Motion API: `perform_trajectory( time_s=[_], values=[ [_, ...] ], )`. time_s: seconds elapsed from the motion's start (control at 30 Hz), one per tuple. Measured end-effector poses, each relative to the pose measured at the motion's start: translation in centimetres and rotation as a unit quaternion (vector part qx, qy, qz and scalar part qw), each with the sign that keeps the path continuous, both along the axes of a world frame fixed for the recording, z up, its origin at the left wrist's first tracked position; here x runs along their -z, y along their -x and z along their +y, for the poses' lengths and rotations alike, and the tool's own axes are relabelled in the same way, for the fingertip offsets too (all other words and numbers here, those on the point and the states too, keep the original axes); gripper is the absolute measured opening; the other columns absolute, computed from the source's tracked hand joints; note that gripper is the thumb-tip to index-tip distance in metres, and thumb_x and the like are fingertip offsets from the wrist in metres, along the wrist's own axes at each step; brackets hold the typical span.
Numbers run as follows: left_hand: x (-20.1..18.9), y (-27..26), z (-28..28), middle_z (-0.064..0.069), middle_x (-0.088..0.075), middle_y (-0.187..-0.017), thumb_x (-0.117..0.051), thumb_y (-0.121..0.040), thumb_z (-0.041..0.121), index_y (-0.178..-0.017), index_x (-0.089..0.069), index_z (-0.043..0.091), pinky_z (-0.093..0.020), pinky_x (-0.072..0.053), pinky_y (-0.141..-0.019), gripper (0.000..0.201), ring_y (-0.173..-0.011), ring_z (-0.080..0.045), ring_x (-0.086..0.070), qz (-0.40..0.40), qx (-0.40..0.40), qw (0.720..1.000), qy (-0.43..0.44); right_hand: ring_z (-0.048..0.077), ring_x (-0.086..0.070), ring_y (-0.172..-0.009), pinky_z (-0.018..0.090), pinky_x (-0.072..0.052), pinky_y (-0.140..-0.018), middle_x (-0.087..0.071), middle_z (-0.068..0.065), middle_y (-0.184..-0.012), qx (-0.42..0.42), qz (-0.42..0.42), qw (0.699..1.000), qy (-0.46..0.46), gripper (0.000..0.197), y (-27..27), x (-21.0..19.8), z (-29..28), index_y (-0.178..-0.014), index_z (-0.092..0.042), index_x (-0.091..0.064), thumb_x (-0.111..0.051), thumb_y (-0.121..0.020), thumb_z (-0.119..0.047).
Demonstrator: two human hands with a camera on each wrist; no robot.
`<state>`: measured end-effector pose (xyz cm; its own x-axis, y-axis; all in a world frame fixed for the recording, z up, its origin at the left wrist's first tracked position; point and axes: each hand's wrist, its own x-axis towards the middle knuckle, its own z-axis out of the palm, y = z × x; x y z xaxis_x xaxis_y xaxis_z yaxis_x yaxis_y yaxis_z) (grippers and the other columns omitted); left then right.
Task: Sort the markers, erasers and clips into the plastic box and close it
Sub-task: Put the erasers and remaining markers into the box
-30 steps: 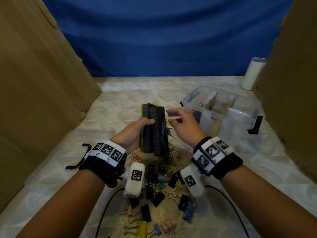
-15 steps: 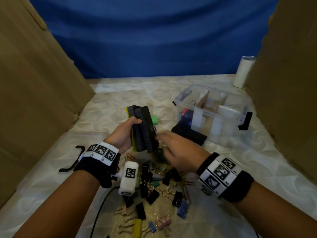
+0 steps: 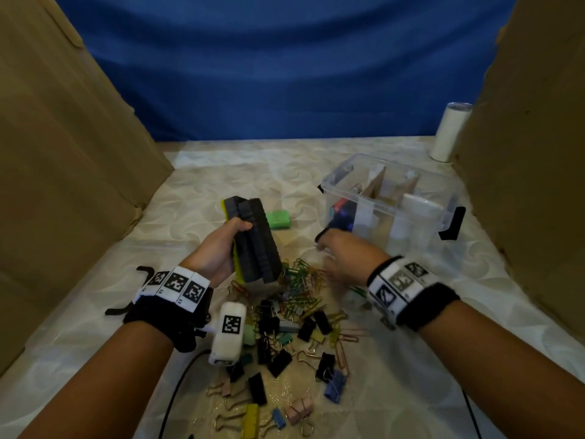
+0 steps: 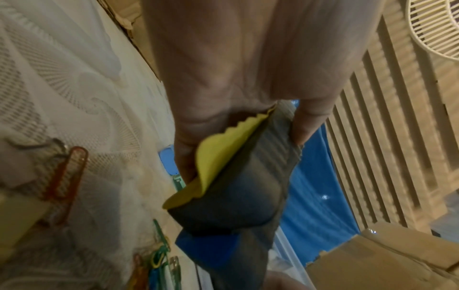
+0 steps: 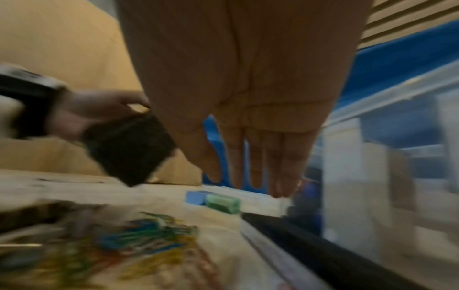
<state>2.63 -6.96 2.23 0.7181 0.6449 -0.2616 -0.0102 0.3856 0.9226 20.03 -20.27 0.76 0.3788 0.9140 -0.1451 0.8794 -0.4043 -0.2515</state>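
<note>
At the centre of the head view, the left hand (image 3: 218,251) has thumb and fingers curled round a stack of dark foam erasers (image 3: 254,240) (one yellow-backed), held clear of the table (image 3: 196,191) — while the right hand (image 3: 345,253), fingers straight and holding nothing I can see, hovers at 3 o'clock of it, just beside the plastic box (image 3: 357,202). Sorting looks mid-way: the stack likely goes next into a compartment at 2 o'clock, and the clips (image 3: 297,315) at 6 o'clock lie loose.

Right hand (image 5: 248,98) hovering, fingers (image 5: 285,166) straight down.
Green eraser (image 5: 223,203) just below; left hand (image 5: 99,111) at nine o'clock grips dark erasers (image 5: 129,151); clear box (image 5: 372,176) at three.
</note>
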Motion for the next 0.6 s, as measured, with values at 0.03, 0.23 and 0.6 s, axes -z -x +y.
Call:
perform_trajectory(
  time_s=[0.03,0.23,0.6],
  values=[
    [0.2,0.0,0.0,-0.015,-0.059,-0.122,-0.037,-0.097,0.016,-0.131,-0.048,0.006,-0.034,-0.057,-0.079,0.037,-0.099,-0.025,-0.062,0.008,-0.004,1.0,-0.003,0.029,-0.051,-0.121,0.039,-0.044,-0.098,-0.046,0.009,-0.136,0.033,-0.019,0.999,0.02,0.039,-1.3,0.1,0.6,-0.13,-0.011,-0.05,-0.049,-0.091,-0.016],
    [0.9,0.3,0.7,-0.015,-0.062,-0.108,-0.04,-0.096,0.016,-0.118,-0.055,0.005,-0.034,-0.049,-0.08,0.029,-0.09,-0.024,-0.061,0.026,-0.033,0.999,-0.006,0.037,-0.043,-0.122,0.045,-0.039,-0.099,-0.041,0.019,-0.134,0.09,-0.124,0.984,0.092,0.052,-3.2,2.9,2.8,-0.134,-0.007,-0.04,-0.052,-0.091,-0.033],
    [0.3,0.2,0.6,-0.026,-0.055,-0.131,-0.045,-0.098,0.027,-0.134,-0.043,0.009,-0.048,-0.045,-0.1,0.041,-0.113,-0.035,-0.057,0.04,-0.005,0.998,-0.056,0.04,-0.04,-0.122,0.046,-0.039,-0.099,-0.037,0.023,-0.136,0.119,-0.118,0.983,0.069,0.061,-2.6,3.5,4.0,-0.138,-0.009,-0.032,-0.059,-0.086,-0.025]
  ],
)
